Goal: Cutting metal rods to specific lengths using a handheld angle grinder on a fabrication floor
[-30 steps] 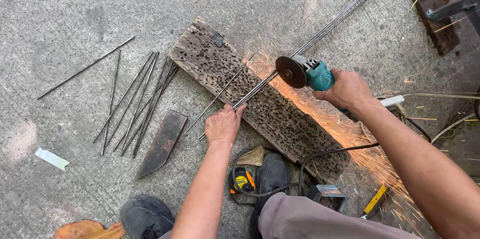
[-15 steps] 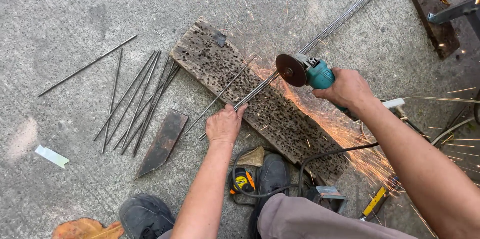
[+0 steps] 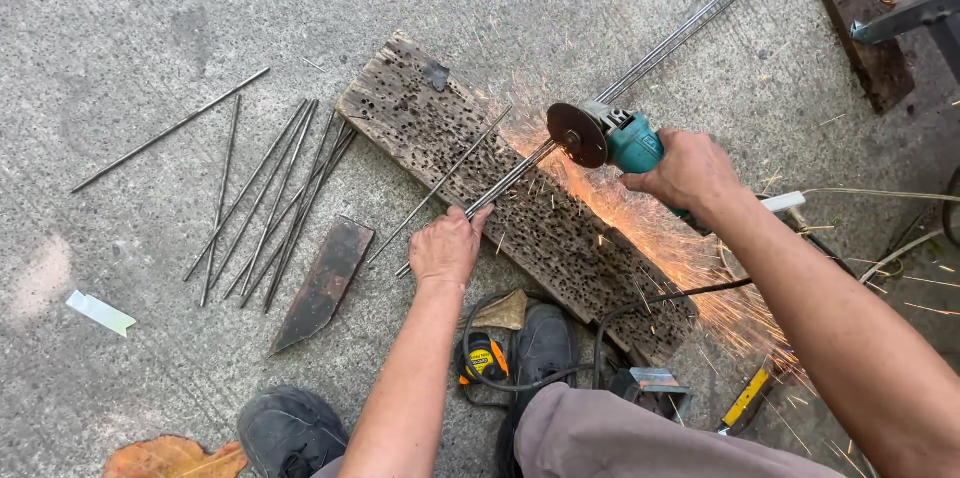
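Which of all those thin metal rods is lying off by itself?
The lone rod farthest left on the concrete, slanting up to the right. The other cut rods lie bunched together between it and the pitted wooden plank.

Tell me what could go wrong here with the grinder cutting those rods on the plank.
The left hand is bare and presses the rods close to the spinning disc; a slip or kick could cut it. Sparks spray toward the right forearm, the power cord and the trouser leg, so burns or a scorched cord seem possible. The right hand alone steadies the grinder.
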